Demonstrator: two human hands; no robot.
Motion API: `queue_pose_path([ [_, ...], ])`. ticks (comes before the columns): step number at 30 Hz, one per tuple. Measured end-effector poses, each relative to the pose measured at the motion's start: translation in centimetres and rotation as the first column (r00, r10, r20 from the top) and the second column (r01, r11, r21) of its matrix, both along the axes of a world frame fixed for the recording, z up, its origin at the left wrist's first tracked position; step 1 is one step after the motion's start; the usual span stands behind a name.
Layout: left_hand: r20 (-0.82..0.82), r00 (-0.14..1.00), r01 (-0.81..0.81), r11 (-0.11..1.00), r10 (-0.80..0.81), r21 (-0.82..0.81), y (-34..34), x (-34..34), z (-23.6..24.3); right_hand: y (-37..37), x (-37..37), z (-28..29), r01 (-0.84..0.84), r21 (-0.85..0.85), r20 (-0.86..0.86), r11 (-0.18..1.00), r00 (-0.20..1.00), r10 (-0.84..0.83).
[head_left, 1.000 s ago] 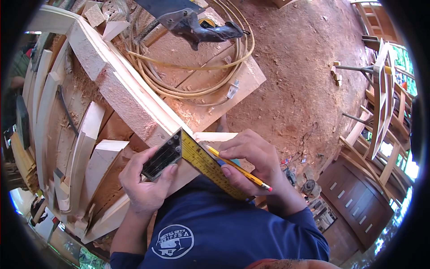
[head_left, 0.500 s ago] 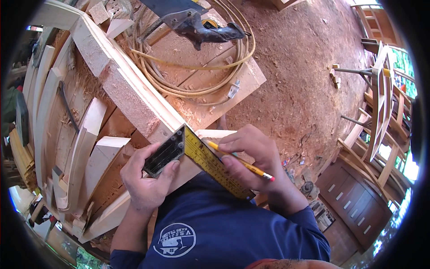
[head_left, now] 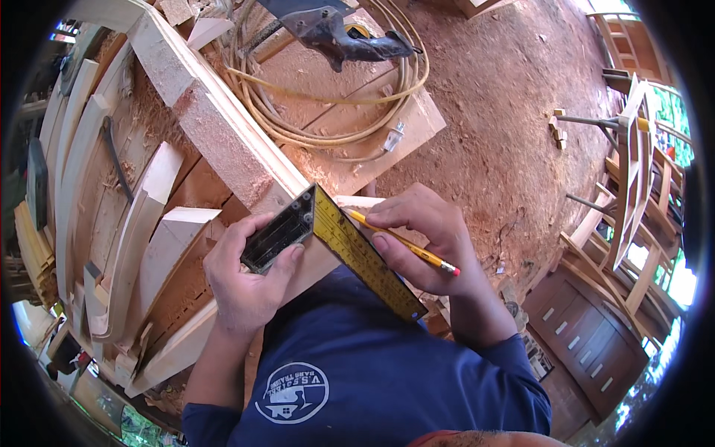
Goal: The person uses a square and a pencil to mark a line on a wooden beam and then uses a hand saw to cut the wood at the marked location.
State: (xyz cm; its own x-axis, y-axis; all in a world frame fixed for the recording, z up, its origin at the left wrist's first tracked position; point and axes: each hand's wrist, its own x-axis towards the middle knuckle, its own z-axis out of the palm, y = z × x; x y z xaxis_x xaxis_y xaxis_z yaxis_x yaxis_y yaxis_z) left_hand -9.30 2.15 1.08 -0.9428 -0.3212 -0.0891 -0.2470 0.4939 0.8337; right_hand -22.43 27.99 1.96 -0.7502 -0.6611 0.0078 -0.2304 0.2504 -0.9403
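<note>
My left hand (head_left: 249, 279) grips the black handle of a try square (head_left: 356, 249), thumb on the near side and fingers behind it. Its yellow, worn blade slants down to the right, toward my blue shirt. The square lies over the end of a pale wooden beam (head_left: 223, 141). In my right hand (head_left: 424, 238) is a yellow pencil (head_left: 406, 244) with a red eraser, pinched between thumb and fingers. The pencil's tip points at the blade's far edge, close to the corner of the square; whether it touches wood I cannot tell.
Beyond the beam, a power tool with a dark handle (head_left: 357, 45) and a coiled tan cable (head_left: 320, 134) lie on a board. Curved wooden pieces (head_left: 149, 194) and sawdust fill the left side. Wooden frames (head_left: 633, 179) and a brown cabinet (head_left: 581, 335) stand at right on reddish ground.
The square and both hands sit slightly higher in the picture. The pencil stays along the blade's edge, and the view has shifted a little.
</note>
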Motion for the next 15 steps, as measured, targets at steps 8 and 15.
queue_pose_path([
  [8,-0.033,0.999,-0.035,0.998,0.037,0.052,0.3,0.0,-0.3,0.4,0.0,0.8,-0.055,0.020,-0.029,0.998,0.998,0.056],
  [15,-0.026,0.997,-0.071,0.993,0.074,0.094,1.2,0.2,0.0,3.3,2.9,0.6,0.346,-0.248,0.237,0.905,0.927,-0.289],
])
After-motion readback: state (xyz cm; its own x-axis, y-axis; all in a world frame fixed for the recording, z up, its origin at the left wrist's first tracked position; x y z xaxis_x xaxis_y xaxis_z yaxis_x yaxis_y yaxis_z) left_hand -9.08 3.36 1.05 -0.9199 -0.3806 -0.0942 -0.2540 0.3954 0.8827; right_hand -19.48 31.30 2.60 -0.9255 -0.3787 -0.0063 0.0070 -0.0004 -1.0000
